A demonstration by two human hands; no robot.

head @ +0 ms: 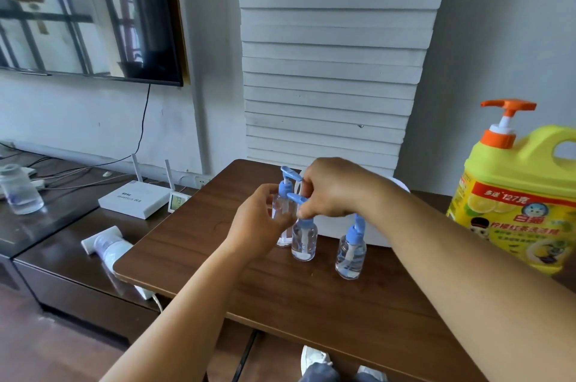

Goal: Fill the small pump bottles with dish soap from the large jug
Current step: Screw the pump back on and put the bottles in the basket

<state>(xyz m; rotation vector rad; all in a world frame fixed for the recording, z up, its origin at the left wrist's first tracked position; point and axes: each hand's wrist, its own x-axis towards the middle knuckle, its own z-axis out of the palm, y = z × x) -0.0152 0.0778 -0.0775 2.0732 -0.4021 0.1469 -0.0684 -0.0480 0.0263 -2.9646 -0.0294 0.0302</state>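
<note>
Our right hand [327,191] pinches the middle pump bottle [304,238] by its blue pump [297,198]; left hand [265,219] cups the far bottle [282,210]. We should steady the body, twist gently.

Bottles [304,238] clustered; table [218,257] front free; jug [517,204] right.

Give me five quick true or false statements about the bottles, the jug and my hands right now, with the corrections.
1. Three small pump bottles stand on the brown table. True.
2. The yellow jug has a blue pump. False: its pump is orange.
3. The right hand is at the pump of the middle bottle. True.
4. The left hand holds the jug's handle. False: it is by the small bottles.
5. The jug stands to the left of the small bottles. False: it stands to their right.
</note>
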